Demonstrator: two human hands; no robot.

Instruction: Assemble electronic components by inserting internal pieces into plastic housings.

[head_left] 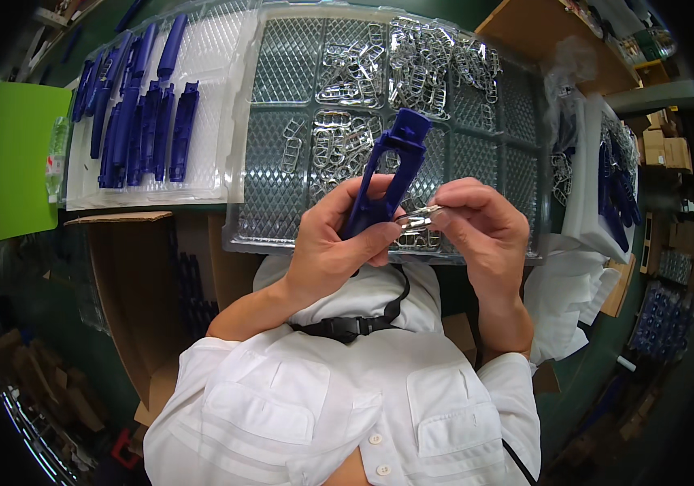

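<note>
Between the thumb and fingers of my left hand [335, 231] is a dark blue plastic housing [395, 174], tilted with its far end up and an opening along its middle. My right hand [485, 223] pinches a small shiny metal frame piece [418, 219] by one end. The piece's other end reaches the left thumb, close beside the housing; whether it touches the housing I cannot tell. Under both hands lies a clear compartment tray [278, 206], with heaps of similar metal pieces [420, 65] in several of its compartments.
To the left, a white tray [201, 174] holds several blue housings [149, 130]. A plastic bottle [57, 158] and a bright green panel [11, 162] stand beyond it. Below is an open cardboard box [124, 283]. White foam [586, 194] with more blue parts [618, 182] is at right.
</note>
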